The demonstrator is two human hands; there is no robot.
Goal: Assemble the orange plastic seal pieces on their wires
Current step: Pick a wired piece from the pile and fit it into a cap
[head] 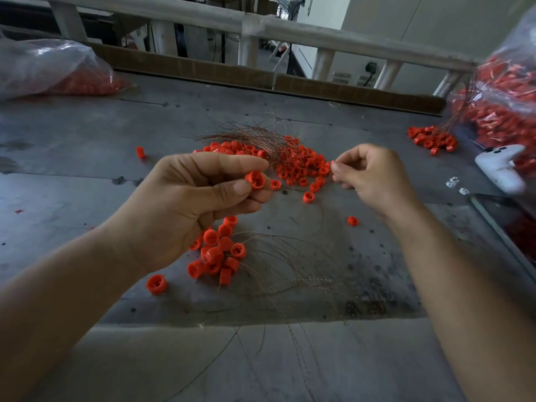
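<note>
Orange seal cap (pixel 255 180): held above the table (pixel 87 146), pinched between thumb and forefinger of the left hand (pixel 185 204), open mouth turned toward the viewer and slightly right. Right hand (pixel 374 175): fingertips closed on a small orange insert (pixel 332 163); whether a wire trails from it cannot be told. The insert lies to the right of the cap, apart, at roughly equal height. Judged next move: a level closing of that gap. Loose pile (pixel 301 165) with wires lies behind; assembled cluster (pixel 217 256) lies below the left hand.

Orange seal cap (pixel 255 180) pinched above scattered caps (pixel 301 165).
</note>
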